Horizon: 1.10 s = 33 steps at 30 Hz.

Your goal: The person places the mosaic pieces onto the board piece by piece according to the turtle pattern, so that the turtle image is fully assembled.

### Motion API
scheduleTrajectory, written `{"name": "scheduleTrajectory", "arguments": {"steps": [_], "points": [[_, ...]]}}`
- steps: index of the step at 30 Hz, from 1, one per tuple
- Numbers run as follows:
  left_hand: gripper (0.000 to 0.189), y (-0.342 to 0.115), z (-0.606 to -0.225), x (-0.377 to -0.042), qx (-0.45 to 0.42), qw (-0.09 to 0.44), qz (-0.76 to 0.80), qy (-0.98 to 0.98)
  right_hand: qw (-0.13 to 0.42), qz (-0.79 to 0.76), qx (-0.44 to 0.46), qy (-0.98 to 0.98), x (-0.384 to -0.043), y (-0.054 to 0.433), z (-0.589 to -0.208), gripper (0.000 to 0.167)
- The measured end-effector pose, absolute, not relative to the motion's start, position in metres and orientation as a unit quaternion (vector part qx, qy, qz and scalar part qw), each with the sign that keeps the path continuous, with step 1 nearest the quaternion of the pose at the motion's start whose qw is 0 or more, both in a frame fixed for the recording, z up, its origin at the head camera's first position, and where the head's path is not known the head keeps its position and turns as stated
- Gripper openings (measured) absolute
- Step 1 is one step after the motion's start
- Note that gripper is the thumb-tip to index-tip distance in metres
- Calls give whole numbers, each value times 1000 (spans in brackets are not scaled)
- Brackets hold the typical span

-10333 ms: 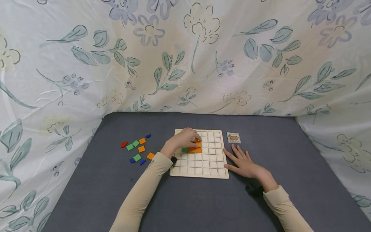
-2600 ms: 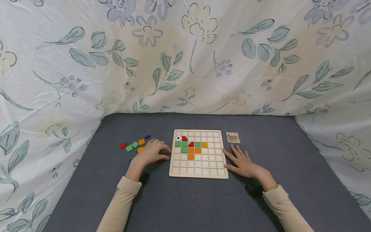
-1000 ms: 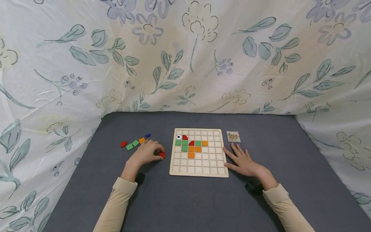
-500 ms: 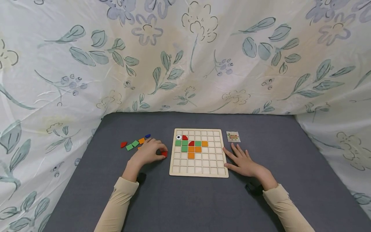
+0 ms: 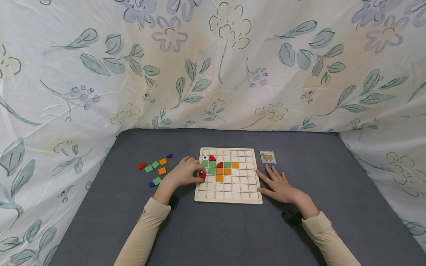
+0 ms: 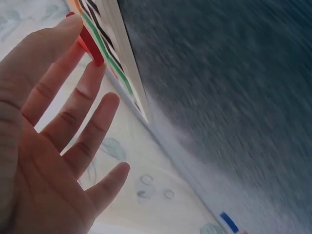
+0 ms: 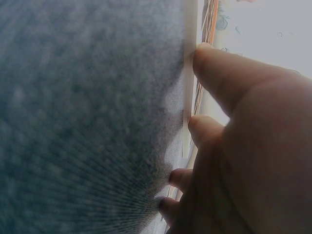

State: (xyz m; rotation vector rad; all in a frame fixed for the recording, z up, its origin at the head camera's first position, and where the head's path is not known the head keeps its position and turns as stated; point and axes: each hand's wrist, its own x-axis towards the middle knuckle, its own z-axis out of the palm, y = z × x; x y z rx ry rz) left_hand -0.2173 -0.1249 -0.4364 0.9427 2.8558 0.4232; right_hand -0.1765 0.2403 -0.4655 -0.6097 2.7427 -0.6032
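A pale wooden board (image 5: pixel 233 193) with a square grid lies on the table, its upper left cells holding green, orange and red tiles and a white eye tile (image 5: pixel 205 157). Over the board's left edge, my left hand (image 5: pixel 184 171) pinches a red tile (image 6: pixel 90 46) between thumb and fingertips. The remaining fingers (image 6: pixel 97 129) of that hand are spread apart. My right hand (image 5: pixel 279 187) rests at the board's right edge, fingers extended; in the right wrist view its thumb (image 7: pixel 214 63) touches the rim.
Loose tiles lie on the grey table left of the board, among them a red tile (image 5: pixel 142 166), a green tile (image 5: pixel 148 169), an orange tile (image 5: pixel 162 171) and a blue tile (image 5: pixel 151 184). A small printed card (image 5: pixel 267 157) lies beyond the right hand. Patterned cloth (image 5: pixel 213 74) hangs behind.
My left hand has carried the red tile rightward from the table to the board's left edge. Since the oldest frame, an orange and a blue tile have left the loose pile. The right hand stays still.
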Motion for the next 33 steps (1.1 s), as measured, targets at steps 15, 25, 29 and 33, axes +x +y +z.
{"name": "scheduleTrajectory", "arguments": {"steps": [15,25,29,33], "points": [[8,-100,-440,-224,353,41,134,925,133,-215,-213,944,-177,241,-467,70],[12,-111,-437,-225,326,62,144,932,143,-199,-208,947,-178,242,-464,71],[10,-111,-439,-225,331,65,145,930,144,-198,-208,947,-178,242,-465,71],[9,-108,-440,-225,341,62,146,927,141,-208,-210,945,-180,243,-470,71]]}}
